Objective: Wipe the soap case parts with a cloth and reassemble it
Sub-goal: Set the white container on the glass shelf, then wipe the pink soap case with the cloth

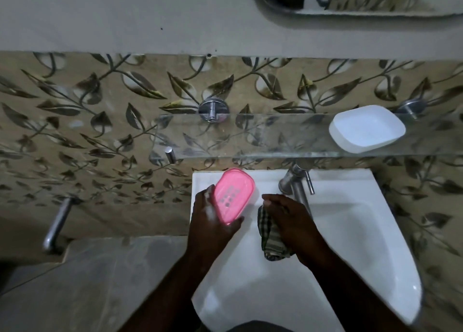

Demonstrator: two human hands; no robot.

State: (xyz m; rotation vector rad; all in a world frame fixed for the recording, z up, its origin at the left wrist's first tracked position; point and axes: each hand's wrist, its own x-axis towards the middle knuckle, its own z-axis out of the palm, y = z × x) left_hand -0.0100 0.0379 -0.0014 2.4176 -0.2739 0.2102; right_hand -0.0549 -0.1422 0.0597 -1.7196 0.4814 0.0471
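Gripped pink tray (234, 196) in left hand (213, 221) and checked cloth (271, 236) in right hand (290, 219), centre frame, seemingly before wiping; needed cloth pressed onto tray.

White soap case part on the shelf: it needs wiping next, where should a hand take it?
Likely grip the near rim of the white part, from the front: it lies open side up near the front edge of the glass shelf, wall behind.

A pink slotted tray (234, 196) tilts above the sink's (350, 179) back-left corner; white shell (367, 128) (hollow up) on the shelf's (250, 136) right; checked cloth (270, 236) bunched.
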